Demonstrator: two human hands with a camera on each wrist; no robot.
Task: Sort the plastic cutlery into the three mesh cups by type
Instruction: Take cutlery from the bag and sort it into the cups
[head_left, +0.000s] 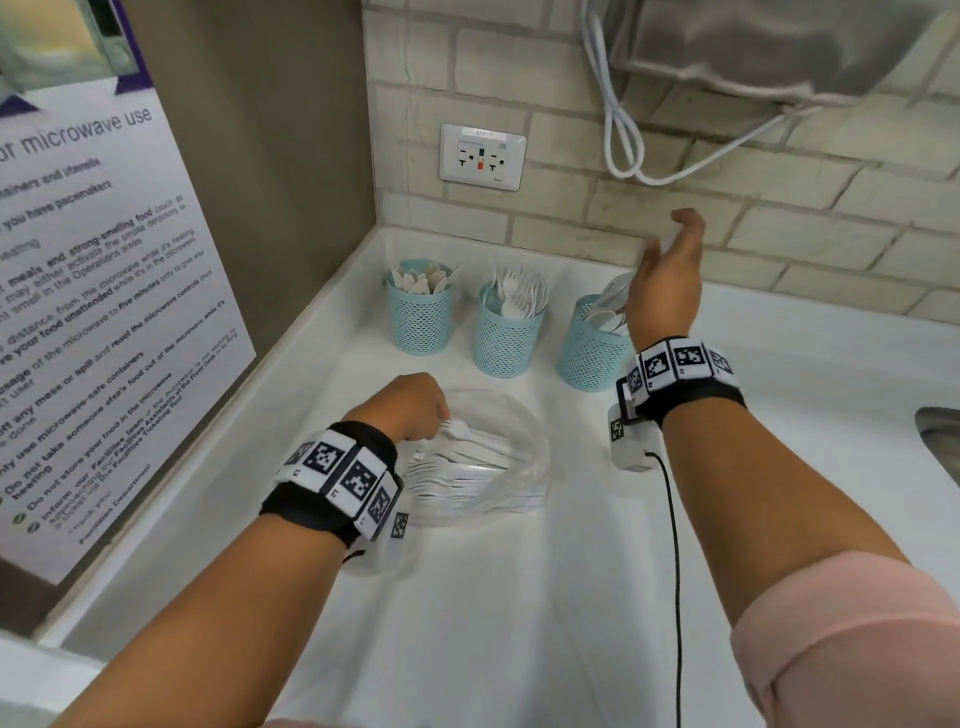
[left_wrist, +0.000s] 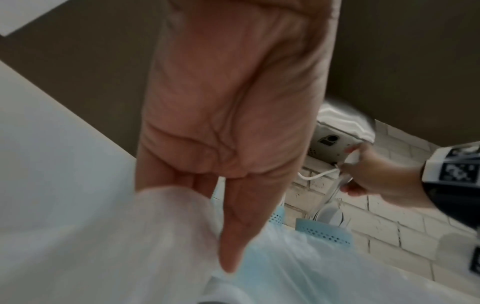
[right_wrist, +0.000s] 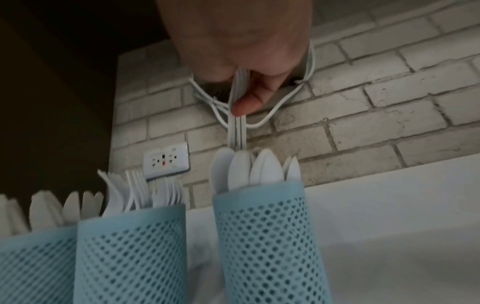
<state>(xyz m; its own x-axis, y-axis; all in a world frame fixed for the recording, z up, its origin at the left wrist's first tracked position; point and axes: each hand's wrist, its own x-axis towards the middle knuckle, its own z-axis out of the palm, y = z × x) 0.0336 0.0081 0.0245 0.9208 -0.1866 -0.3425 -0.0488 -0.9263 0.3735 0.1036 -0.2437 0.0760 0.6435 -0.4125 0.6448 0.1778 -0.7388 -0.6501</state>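
A notice about microwave use hangs at nine o'clock beside the white table. On the brick wall at twelve o'clock sits a socket; a white cable loops at one o'clock.

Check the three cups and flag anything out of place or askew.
Nothing stands out. The left cup holds knives, the middle cup forks, the right cup spoons, all upright on the counter. The right hand pinches a few spoon handles above the right cup.
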